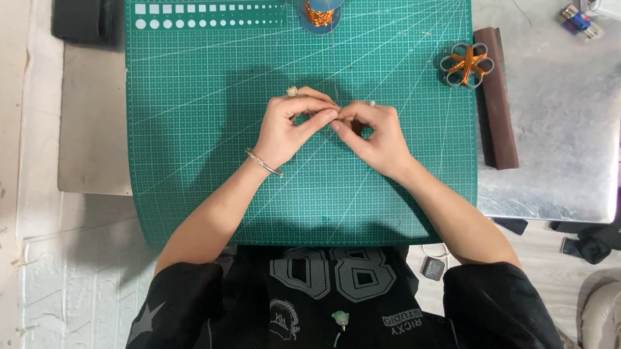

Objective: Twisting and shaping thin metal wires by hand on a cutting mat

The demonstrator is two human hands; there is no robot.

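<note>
Both hands, left hand and right hand, pinch something tiny mid-mat; wire spool at twelve o'clock, finished-looking coil at two.

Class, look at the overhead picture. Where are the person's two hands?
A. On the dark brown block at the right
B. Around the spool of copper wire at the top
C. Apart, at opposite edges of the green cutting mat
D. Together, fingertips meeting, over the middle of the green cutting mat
D: the left hand and right hand meet at the fingertips above the centre of the green cutting mat.
</note>
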